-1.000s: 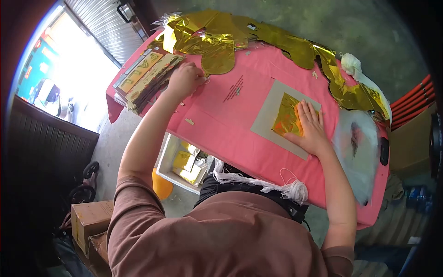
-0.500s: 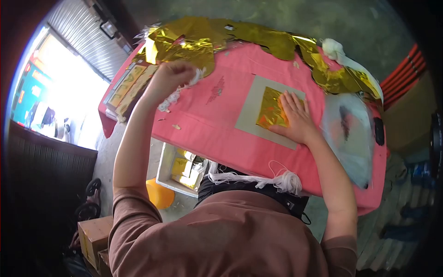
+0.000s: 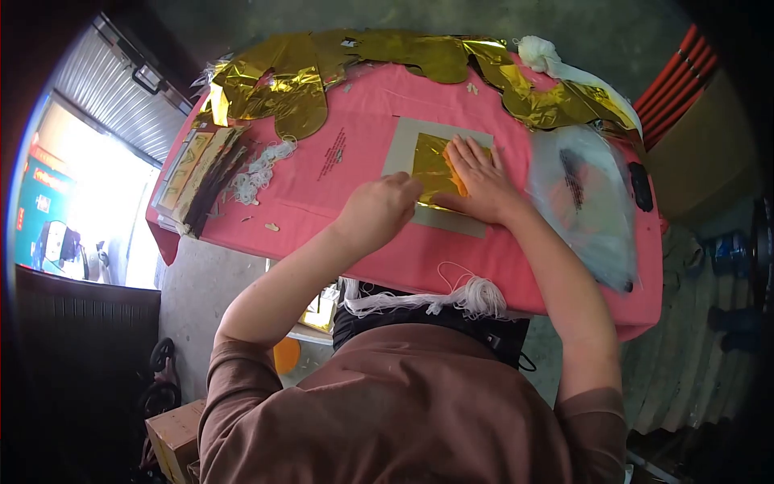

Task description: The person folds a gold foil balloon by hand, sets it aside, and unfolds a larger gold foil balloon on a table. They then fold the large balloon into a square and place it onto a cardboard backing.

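A square of gold foil (image 3: pixel 428 167) lies on a grey board (image 3: pixel 400 145) on the pink-covered table. Flat across the foil's right part is my right hand (image 3: pixel 482 181), fingers stretched out, with something orange (image 3: pixel 457 179) showing along its edge. My left hand (image 3: pixel 380 211) is closed in a pinch at the foil's lower left edge; what its fingers hold, if anything, is hidden. Left of the board, faint print (image 3: pixel 332 153) shows on the surface. A pile of loose white string (image 3: pixel 256 173) lies farther left.
Large gold foil sheets (image 3: pixel 294 93) line the table's far edge, with a white bundle (image 3: pixel 538 55) at the far right. A stack of layered pieces (image 3: pixel 201 173) stands left. A clear plastic bag (image 3: pixel 584 202) lies right. White thread (image 3: pixel 480 298) hangs at the near edge.
My left hand has come from the loose string at the left to the foil's edge. My right hand stays flat on the foil. The whole view has shifted slightly.
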Demonstrator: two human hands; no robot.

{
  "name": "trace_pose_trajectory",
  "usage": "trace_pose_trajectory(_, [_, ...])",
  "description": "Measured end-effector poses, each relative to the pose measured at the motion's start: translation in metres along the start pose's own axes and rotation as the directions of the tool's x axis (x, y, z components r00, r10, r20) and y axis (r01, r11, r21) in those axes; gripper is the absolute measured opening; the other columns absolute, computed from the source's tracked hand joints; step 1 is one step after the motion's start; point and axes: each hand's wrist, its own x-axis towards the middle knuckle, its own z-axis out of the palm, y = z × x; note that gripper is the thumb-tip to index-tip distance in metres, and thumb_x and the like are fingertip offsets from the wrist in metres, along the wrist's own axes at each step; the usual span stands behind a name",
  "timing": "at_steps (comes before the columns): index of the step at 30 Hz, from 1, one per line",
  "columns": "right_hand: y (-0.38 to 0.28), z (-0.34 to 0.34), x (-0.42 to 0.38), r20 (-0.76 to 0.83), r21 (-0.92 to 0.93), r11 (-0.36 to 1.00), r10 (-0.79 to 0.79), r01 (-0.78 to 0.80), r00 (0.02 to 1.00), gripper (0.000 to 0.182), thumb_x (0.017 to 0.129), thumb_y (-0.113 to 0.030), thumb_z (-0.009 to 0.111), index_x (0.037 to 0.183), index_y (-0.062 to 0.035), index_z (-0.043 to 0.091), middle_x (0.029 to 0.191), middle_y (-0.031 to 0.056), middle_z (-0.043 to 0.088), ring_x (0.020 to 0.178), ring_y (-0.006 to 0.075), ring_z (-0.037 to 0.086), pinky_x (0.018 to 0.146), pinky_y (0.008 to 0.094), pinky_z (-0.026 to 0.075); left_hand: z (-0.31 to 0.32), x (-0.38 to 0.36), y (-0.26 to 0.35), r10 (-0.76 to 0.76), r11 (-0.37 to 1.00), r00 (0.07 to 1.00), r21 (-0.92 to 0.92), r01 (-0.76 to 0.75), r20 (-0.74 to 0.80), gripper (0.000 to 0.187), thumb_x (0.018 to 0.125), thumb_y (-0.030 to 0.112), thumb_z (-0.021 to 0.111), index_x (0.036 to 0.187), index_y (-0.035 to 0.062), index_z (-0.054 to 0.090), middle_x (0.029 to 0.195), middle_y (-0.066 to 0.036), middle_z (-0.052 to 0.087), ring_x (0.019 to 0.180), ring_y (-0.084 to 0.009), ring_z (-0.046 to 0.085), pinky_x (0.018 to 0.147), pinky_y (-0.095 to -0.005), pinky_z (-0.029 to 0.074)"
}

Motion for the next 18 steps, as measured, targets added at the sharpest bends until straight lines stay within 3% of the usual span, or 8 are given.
trace_pose_trajectory(2, [-0.001,0.0,-0.001,0.0,-0.011,1.0,0.002,-0.002,1.0,0.102,0.075,-0.072,0.046,0.142,-0.0019,0.018,0.149,0.0151,0.017,0.139,0.0297,0.013,0.111,0.0491,0.005,-0.009,0.002,-0.003,-0.188,0.982,0.982,0.006,0.188,-0.021,0.008,0.076,0.008,0.058,0.081,0.0018,0.056,0.076,-0.013,0.058,0.069,-0.0332,0.059,0.062,-0.0424,0.048])
trace_pose_trajectory(6, [-0.001,0.001,0.0,-0.007,-0.013,1.0,-0.011,0.011,1.0,0.101,0.075,-0.071,0.047,0.142,-0.0019,0.017,0.149,0.0153,0.018,0.139,0.03,0.013,0.111,0.0493,0.006,-0.01,0.01,-0.029,-0.24,0.962,0.971,0.137,0.236,0.019,0.008,0.077,0.009,0.058,0.081,0.0022,0.059,0.076,-0.013,0.058,0.07,-0.0328,0.06,0.063,-0.0412,0.048])
trace_pose_trajectory(12, [-0.002,-0.001,-0.001,-0.002,-0.007,1.0,0.005,-0.005,1.0,0.101,0.075,-0.07,0.047,0.143,-0.0016,0.017,0.149,0.015,0.017,0.139,0.0294,0.013,0.111,0.0491,0.005,0.003,0.034,-0.043,-0.213,0.965,0.975,-0.145,0.219,0.058,0.009,0.074,0.008,0.061,0.081,0.0028,0.062,0.077,-0.012,0.061,0.067,-0.0274,0.062,0.062,-0.036,0.049])
trace_pose_trajectory(14, [-0.003,-0.002,-0.002,-0.004,-0.011,1.0,0.005,-0.005,1.0,0.102,0.075,-0.071,0.047,0.143,-0.0014,0.016,0.149,0.0147,0.017,0.139,0.029,0.013,0.111,0.0484,0.004,0.002,0.04,-0.034,-0.352,0.923,0.935,-0.156,0.353,0.036,0.008,0.073,0.008,0.062,0.077,0.002,0.063,0.074,-0.013,0.062,0.066,-0.0264,0.062,0.061,-0.035,0.049])
trace_pose_trajectory(15, [-0.002,-0.002,-0.002,-0.005,-0.012,1.0,0.008,-0.008,1.0,0.102,0.075,-0.071,0.047,0.143,-0.0014,0.016,0.149,0.0147,0.017,0.139,0.029,0.013,0.111,0.0484,0.004,0.008,0.041,-0.036,-0.349,0.924,0.937,-0.157,0.35,0.037,0.008,0.073,0.008,0.062,0.077,0.002,0.063,0.074,-0.013,0.062,0.066,-0.0264,0.062,0.061,-0.035,0.049])
trace_pose_trajectory(17, [0.0,0.001,-0.001,-0.023,0.014,1.0,-0.007,0.008,1.0,0.103,0.075,-0.071,0.046,0.143,-0.001,0.016,0.149,0.0148,0.017,0.139,0.0289,0.013,0.111,0.0481,0.003,0.018,0.041,-0.038,-0.292,0.948,0.946,-0.17,0.268,-0.14,0.008,0.072,0.008,0.062,0.075,0.0012,0.062,0.069,-0.013,0.061,0.063,-0.0272,0.061,0.059,-0.0348,0.048])
trace_pose_trajectory(18, [0.001,0.002,0.0,-0.022,0.013,1.0,-0.007,0.007,1.0,0.103,0.075,-0.071,0.046,0.143,-0.001,0.016,0.149,0.0148,0.017,0.139,0.0289,0.013,0.111,0.0481,0.003,0.023,0.042,-0.04,-0.292,0.948,0.946,-0.171,0.267,-0.14,0.008,0.072,0.008,0.062,0.075,0.0012,0.062,0.069,-0.013,0.061,0.063,-0.0272,0.061,0.059,-0.0348,0.048])
